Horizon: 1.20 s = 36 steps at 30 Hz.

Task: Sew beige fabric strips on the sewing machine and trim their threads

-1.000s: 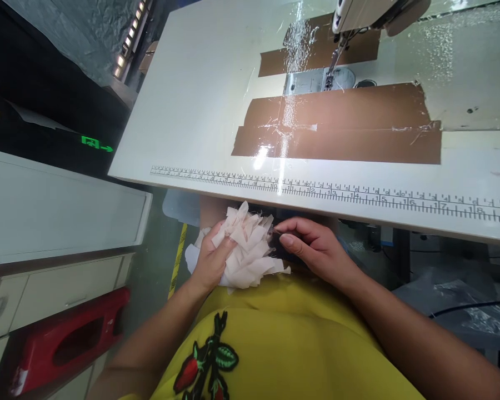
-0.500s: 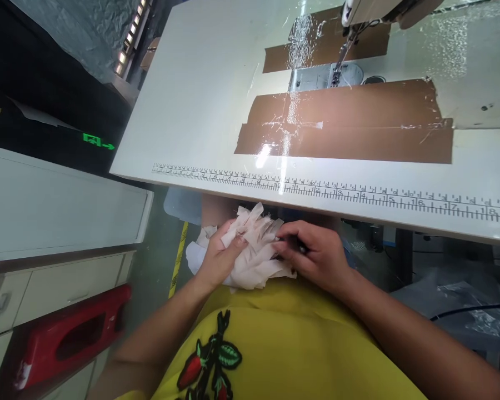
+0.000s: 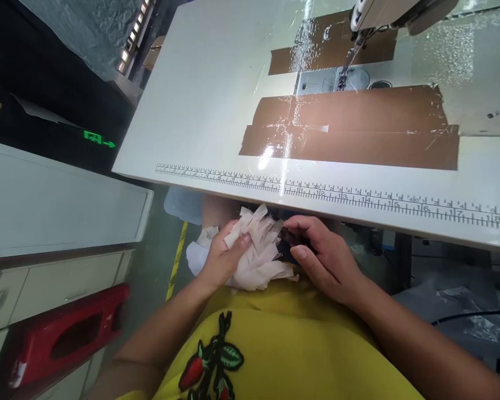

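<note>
A bunched stack of pale pinkish-white fabric pieces (image 3: 260, 258) with frayed edges is held over my lap, just below the table's front edge. My left hand (image 3: 225, 253) grips its left side, thumb pressed on top and fingers underneath. On the right, my right hand (image 3: 327, 258) has its thumb and forefinger apart, the forefinger's tip close to the edge of the pieces. Between that hand and the fabric lies a dark patch; whether it is a small object or shadow I cannot tell. The other right fingers are partly hidden.
A white sewing table (image 3: 200, 100) with a printed ruler (image 3: 300, 186) spans the front. Its sewing machine (image 3: 383, 14) stands at the upper right, with brown tape (image 3: 350, 130) near the needle. Left are white drawers (image 3: 62, 283) and a red plastic stool (image 3: 66, 339).
My right thumb and forefinger have parted, and that hand has drawn slightly back from the fabric. My left hand keeps its hold. The view has shifted a little.
</note>
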### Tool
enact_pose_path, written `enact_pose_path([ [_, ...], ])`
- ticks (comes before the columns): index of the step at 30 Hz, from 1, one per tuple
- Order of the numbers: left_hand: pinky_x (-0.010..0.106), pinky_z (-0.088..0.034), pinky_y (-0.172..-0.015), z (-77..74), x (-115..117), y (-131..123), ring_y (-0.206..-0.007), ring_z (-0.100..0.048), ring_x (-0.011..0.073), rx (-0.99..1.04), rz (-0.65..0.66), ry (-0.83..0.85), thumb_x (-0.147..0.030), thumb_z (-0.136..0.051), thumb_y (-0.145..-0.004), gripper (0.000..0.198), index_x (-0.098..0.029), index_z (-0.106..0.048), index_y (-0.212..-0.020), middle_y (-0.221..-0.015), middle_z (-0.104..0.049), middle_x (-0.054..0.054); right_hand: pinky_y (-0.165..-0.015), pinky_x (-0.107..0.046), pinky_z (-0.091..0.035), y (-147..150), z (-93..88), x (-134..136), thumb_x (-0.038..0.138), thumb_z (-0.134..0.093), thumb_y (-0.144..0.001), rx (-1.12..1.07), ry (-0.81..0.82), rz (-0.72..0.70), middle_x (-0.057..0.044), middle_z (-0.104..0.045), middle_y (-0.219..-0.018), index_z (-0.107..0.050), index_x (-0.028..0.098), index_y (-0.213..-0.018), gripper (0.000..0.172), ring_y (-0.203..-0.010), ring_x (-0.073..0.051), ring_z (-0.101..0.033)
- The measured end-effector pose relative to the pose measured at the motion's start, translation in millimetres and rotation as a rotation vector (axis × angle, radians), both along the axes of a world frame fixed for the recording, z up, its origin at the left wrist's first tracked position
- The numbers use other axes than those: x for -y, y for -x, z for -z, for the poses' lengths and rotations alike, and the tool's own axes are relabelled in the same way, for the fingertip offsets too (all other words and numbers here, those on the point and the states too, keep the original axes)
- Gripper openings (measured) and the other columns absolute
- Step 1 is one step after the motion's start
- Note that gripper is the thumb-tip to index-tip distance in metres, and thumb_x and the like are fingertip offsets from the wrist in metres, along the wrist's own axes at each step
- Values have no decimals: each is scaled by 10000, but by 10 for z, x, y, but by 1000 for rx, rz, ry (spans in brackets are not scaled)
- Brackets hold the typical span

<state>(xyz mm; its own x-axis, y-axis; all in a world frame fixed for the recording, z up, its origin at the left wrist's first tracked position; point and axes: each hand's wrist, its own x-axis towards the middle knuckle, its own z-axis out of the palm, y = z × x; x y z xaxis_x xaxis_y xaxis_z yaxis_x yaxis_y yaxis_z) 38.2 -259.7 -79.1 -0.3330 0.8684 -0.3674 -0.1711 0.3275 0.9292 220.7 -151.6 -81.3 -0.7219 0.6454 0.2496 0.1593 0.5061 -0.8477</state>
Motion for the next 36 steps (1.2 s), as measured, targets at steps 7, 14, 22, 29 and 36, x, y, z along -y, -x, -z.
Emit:
enact_pose_path([
  [7,210,-458,-705,-44,-25,-14,-767,-559,127,-52,20,40,-391,-652,-805,325,-189,-568,-1045,-871,-616,11,-729,-229,-503,4,-80,108,242,-535,-878,85,-91,-51,-30,-692,-983,-522,201,-1132,258,-843,-143,-665],
  [14,213,-480,-719,-91,-27,-15,-781,-589,128,-15,8,35,-363,-713,-751,377,-179,-568,-1046,-878,-641,11,-721,-234,-511,-3,-17,144,255,-567,-873,72,-157,-18,-48,-704,-961,-561,172,-1100,242,-826,-151,-672],
  [22,232,-495,-733,-79,-39,-31,-806,-614,153,15,-10,43,-354,-754,-699,430,-170,-579,-1047,-902,-668,24,-685,-241,-497,47,-57,172,249,-569,-875,78,-289,20,-62,-711,-915,-596,145,-1036,194,-811,-166,-675],
  [29,239,-497,-717,-62,-22,-25,-794,-600,152,-12,-7,57,-359,-752,-702,452,-174,-560,-1066,-888,-648,22,-601,-246,-474,133,-64,184,222,-573,-869,74,-428,55,-51,-709,-827,-626,143,-987,152,-717,-169,-663],
  [36,236,-489,-715,-68,-38,-11,-788,-595,150,-44,-9,61,-389,-727,-724,433,-170,-560,-1057,-897,-644,29,-686,-238,-493,52,-27,147,208,-558,-877,17,-217,58,-47,-712,-888,-606,170,-1021,157,-790,-159,-669],
])
